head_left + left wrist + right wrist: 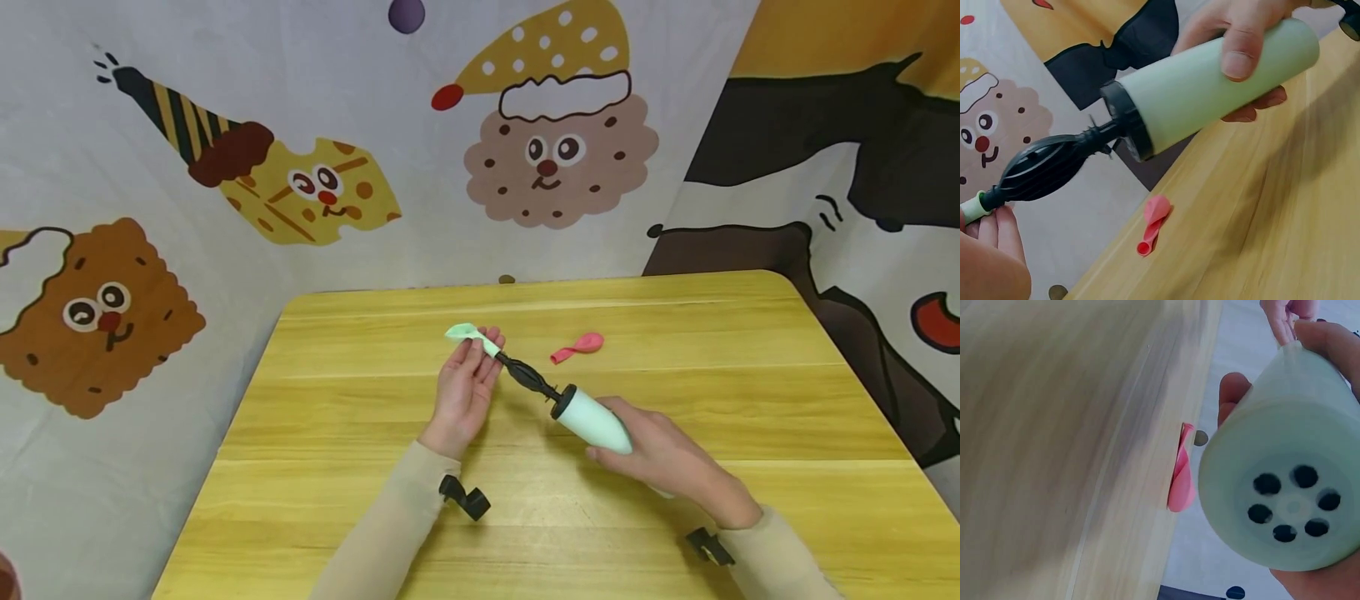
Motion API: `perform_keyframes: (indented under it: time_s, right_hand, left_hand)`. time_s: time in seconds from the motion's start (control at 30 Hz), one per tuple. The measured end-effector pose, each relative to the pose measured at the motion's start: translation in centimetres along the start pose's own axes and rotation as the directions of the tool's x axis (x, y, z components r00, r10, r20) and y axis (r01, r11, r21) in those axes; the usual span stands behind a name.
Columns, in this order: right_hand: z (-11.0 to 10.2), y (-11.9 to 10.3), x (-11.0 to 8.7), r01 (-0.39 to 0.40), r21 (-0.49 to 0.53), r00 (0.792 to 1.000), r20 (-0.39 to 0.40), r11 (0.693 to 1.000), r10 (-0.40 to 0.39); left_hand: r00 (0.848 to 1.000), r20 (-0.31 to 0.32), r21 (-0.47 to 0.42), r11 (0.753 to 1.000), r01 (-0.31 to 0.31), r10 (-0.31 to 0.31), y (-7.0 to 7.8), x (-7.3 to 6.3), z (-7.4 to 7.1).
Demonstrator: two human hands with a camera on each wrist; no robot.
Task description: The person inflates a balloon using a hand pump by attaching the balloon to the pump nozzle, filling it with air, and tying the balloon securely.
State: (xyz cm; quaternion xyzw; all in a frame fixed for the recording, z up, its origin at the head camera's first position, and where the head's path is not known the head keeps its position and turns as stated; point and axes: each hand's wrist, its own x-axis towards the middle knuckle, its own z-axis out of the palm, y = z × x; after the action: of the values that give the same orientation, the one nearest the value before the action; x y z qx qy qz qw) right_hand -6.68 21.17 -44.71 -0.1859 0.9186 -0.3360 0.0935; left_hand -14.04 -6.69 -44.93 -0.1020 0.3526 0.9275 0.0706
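A pale green balloon pump (596, 421) with a black ribbed nozzle (1044, 167) is held at a slant above the table. My right hand (660, 450) grips its barrel, fingers and thumb wrapped round it. The neck of a limp mint green balloon (467, 332) sits over the nozzle tip, and my left hand (467, 387) pinches it there between thumb and fingers. In the right wrist view, the pump's end (1294, 506) shows a ring of several dark holes. A flat pink balloon (579, 347) lies on the table beyond the nozzle, touched by neither hand.
The wooden table (315, 500) has rounded far corners and stands against a cloth backdrop (427, 250) with cartoon biscuits and cheese. Black camera mounts (465, 498) are strapped at both wrists over beige sleeves (382, 533).
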Motion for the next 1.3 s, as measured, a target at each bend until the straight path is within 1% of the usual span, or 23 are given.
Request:
perform_keyframes:
  time_s: [0.17, 0.23, 0.37, 0.53, 0.77, 0.87, 1.03, 1.2, 1.3]
  right_hand:
    - [0.3, -0.4, 0.3, -0.014, 0.009, 1.0, -0.016, 1.0, 0.014]
    - [0.3, -0.6, 0.3, -0.02, 0.015, 1.0, -0.018, 1.0, 0.021]
    - [0.4, -1.0, 0.5, -0.03, 0.021, 0.999, -0.024, 0.999, 0.031]
    - [0.7, -1.1, 0.6, -0.038, 0.033, 0.999, -0.034, 0.999, 0.039]
    - [0.8, -1.5, 0.7, -0.036, 0.039, 0.999, -0.04, 0.999, 0.037]
    - [0.8, -1.7, 0.8, -0.037, 0.047, 0.998, -0.04, 0.998, 0.039]
    - [1.1, -1.9, 0.7, -0.025, 0.057, 0.999, -0.046, 0.998, 0.027]
    - [1.4, -2.0, 0.9, 0.005, 0.069, 0.999, -0.054, 0.998, -0.001]
    - [1.6, -2.0, 1.0, 0.012, 0.069, 0.998, -0.066, 0.998, -0.008]
  left_hand:
    - [0.997, 0.073, 0.063, 0.998, -0.03, 0.025, -0.4, 0.0, 0.1]
    - [0.995, 0.096, 0.067, 0.997, -0.046, 0.04, -0.5, -0.1, 0.1]
    - [0.991, 0.118, 0.052, 0.996, -0.074, 0.068, -0.7, -0.1, 0.1]
    - [0.986, 0.135, 0.043, 0.994, -0.105, 0.099, -0.8, -0.1, 0.2]
    - [0.985, 0.105, -0.017, 0.991, -0.136, 0.137, -1.1, -0.2, 0.6]
    - [0.986, 0.098, -0.024, 0.991, -0.132, 0.134, -1.2, -0.3, 0.8]
    - [0.989, 0.109, 0.009, 0.994, -0.105, 0.103, -1.4, -0.4, 0.7]
    - [0.985, 0.144, 0.052, 0.994, -0.1, 0.092, -1.7, -0.5, 0.5]
    - [0.984, 0.154, 0.074, 0.992, -0.097, 0.085, -1.9, -0.5, 0.5]
